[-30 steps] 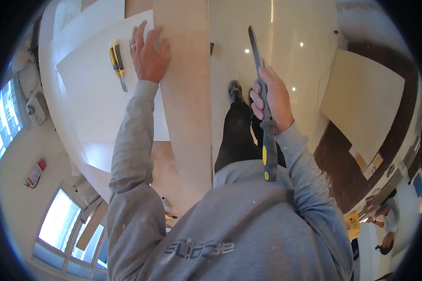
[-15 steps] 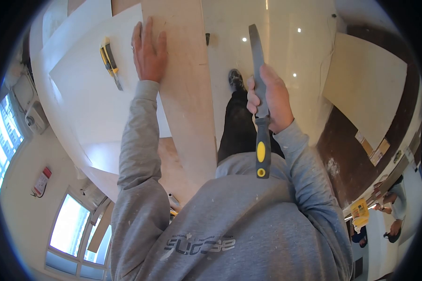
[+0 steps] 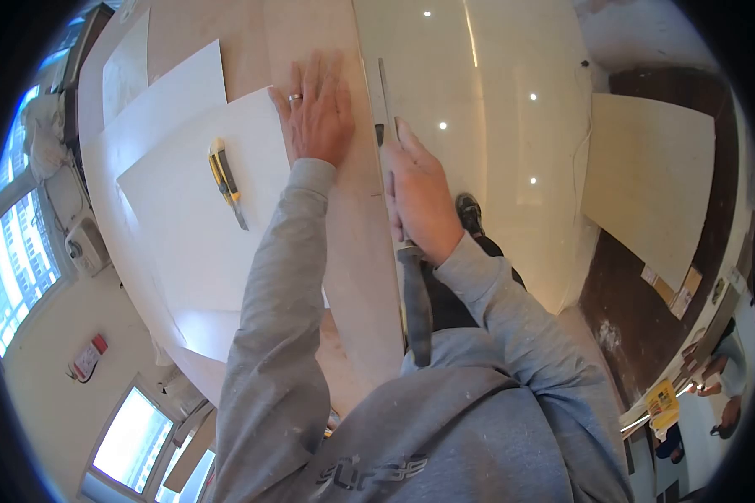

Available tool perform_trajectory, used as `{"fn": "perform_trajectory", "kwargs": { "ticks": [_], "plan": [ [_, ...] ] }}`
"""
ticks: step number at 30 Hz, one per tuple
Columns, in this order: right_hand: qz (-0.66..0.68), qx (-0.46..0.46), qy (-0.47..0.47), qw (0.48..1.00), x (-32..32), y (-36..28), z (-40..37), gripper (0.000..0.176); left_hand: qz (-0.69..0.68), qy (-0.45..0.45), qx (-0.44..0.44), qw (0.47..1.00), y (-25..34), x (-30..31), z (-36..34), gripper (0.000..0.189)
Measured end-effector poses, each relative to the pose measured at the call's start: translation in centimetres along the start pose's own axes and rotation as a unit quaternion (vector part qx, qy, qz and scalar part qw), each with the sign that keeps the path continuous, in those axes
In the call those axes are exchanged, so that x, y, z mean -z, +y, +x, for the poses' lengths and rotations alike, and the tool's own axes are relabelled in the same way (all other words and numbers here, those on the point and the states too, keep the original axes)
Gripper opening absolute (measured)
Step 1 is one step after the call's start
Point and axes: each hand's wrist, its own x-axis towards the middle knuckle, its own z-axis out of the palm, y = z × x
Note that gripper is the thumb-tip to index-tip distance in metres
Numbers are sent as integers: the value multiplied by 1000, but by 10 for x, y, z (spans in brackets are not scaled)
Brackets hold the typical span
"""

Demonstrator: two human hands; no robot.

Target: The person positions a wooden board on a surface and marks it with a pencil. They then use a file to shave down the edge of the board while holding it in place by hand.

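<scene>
My left hand (image 3: 320, 113) lies flat with fingers stretched on the pinkish wooden board (image 3: 352, 243), near its right edge. A ring shows on one finger. My right hand (image 3: 425, 199) is wrapped round the blade of a flat metal file (image 3: 417, 306). Its dark handle points back towards my body, and the narrow blade stands on edge along the board's right edge; whether it touches cannot be made out. A yellow and black utility knife (image 3: 226, 180) rests on the white sheet (image 3: 176, 226), left of my left hand.
Glossy pale floor (image 3: 503, 84) lies right of the board, with my shoe (image 3: 470, 214) on it. Farther right, a pale panel (image 3: 650, 180) lies over a dark brown surface (image 3: 596, 285). Another person (image 3: 730, 377) is at the far right, near a yellow bag (image 3: 663, 407).
My right hand has brought the file left and down to the board's edge, turning its blade on edge. My left hand now sits closer to that edge. The view has shifted.
</scene>
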Motion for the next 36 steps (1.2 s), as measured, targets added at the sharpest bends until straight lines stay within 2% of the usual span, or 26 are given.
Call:
{"fn": "perform_trajectory", "kwargs": {
  "ticks": [3, 6, 15, 18, 21, 25, 30, 33, 36],
  "plan": [
    [-24, 26, 11, 999, -16, -2, 6, 70, 46, -24, 26, 998, 6, 4, -1, 52],
    [-39, 39, 20, 998, -26, -5, 5, 70, 49, -13, 15, 999, 6, 4, 2, 52],
    [-18, 45, 22, 999, -45, -8, 7, 70, -16, 2, -1, 1000, 0, -7, 5, 51],
    [-78, 40, 51, 995, -58, -14, 11, 65, -35, 2, -6, 999, -5, -12, 3, 52],
    [-60, 111, 68, 990, -56, -2, 26, 67, -45, 1, -7, 999, -4, -9, 4, 52],
    [-53, 59, 58, 995, -43, -6, 32, 67, -38, -13, 1, 999, 0, -4, 3, 53],
    [-92, 101, 100, 986, -52, -2, 81, 55, -56, -20, -9, 998, -3, -6, 5, 55],
    [-69, 43, 65, 995, -35, -14, 95, 57, -68, -27, -5, 997, -2, -3, 4, 56],
    [-72, 41, 67, 994, -22, -16, 84, 61, -56, -28, -5, 998, -2, -5, 5, 56]
  ]
}}
